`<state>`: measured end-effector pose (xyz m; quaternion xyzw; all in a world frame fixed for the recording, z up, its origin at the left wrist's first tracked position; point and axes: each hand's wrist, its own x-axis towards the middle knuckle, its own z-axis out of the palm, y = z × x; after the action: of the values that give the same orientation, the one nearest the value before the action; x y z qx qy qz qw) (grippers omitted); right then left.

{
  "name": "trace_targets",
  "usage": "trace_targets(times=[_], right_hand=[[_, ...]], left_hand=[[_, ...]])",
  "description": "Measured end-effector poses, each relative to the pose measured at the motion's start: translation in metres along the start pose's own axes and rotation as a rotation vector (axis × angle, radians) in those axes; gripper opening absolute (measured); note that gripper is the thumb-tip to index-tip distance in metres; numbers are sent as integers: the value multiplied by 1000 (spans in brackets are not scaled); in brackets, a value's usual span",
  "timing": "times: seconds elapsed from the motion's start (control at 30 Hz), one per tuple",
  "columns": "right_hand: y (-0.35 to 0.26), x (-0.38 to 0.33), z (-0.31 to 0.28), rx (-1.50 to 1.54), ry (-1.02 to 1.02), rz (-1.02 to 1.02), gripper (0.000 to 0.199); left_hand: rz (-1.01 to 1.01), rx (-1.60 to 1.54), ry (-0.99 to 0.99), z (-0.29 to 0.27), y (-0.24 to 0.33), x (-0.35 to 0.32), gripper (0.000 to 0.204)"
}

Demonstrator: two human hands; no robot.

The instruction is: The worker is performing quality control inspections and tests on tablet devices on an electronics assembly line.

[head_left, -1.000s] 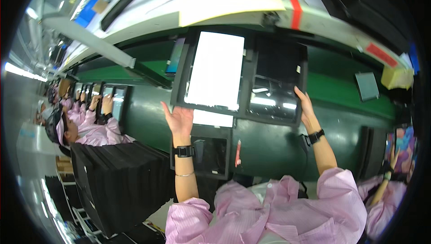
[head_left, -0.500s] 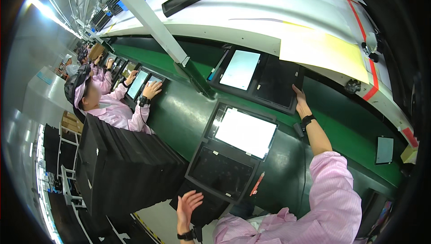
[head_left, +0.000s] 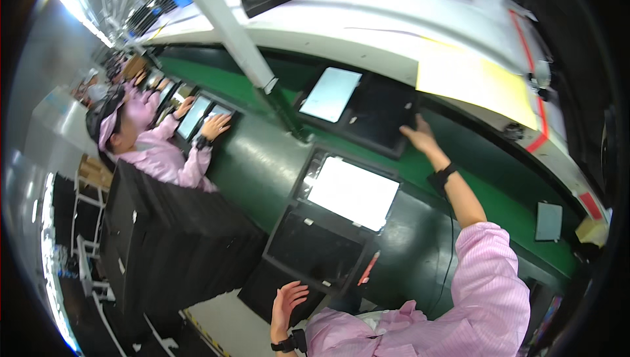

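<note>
My right hand (head_left: pixel 423 136) grips the right end of a black tray (head_left: pixel 392 149) on the green strip beneath the white shelf. That tray carries a pale lit screen panel (head_left: pixel 333 94) on its left and a dark panel (head_left: pixel 380 105) on its right. Nearer me lies a second black tray (head_left: pixel 279 229), with a bright white lit screen (head_left: pixel 354 193) in its far half and a dark glossy panel (head_left: pixel 315 249) in its near half. Beside its near edge hovers my left hand (head_left: pixel 287 301), open and holding nothing, fingers slightly bent.
A tall stack of black trays (head_left: pixel 177 239) stands at the left, with a co-worker (head_left: pixel 154 150) beyond it. A metal post (head_left: pixel 226 29) rises behind the trays. A red pen (head_left: pixel 369 268) lies beside the near tray. At far right sits a small grey panel (head_left: pixel 548 222).
The far tray has slid left, with my right hand moving along at its end. My left hand has shifted slightly right and stays open. The whole view has drifted a little.
</note>
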<state>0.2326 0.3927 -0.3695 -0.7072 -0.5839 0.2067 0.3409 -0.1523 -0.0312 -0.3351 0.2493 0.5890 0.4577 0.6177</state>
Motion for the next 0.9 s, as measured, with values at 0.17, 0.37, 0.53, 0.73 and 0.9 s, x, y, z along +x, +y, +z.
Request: trace_targets(times=[0.17, 0.37, 0.53, 0.73, 0.9], right_hand=[[-127, -133, -149, 74, -196, -801, 15], [-187, -122, -304, -386, 830, -763, 15], [-141, -60, -313, -573, 715, -532, 32], [-106, -27, -320, -487, 733, -522, 39], [-97, -17, -326, -455, 691, -387, 41]], left_hand=[[-73, 105, 4, 10, -1, 17, 53], [83, 183, -224, 28, 11, 27, 46], [79, 250, -316, 18, 13, 20, 42], [60, 234, -285, -12, 4, 5, 40], [68, 268, -253, -26, 0, -7, 44]])
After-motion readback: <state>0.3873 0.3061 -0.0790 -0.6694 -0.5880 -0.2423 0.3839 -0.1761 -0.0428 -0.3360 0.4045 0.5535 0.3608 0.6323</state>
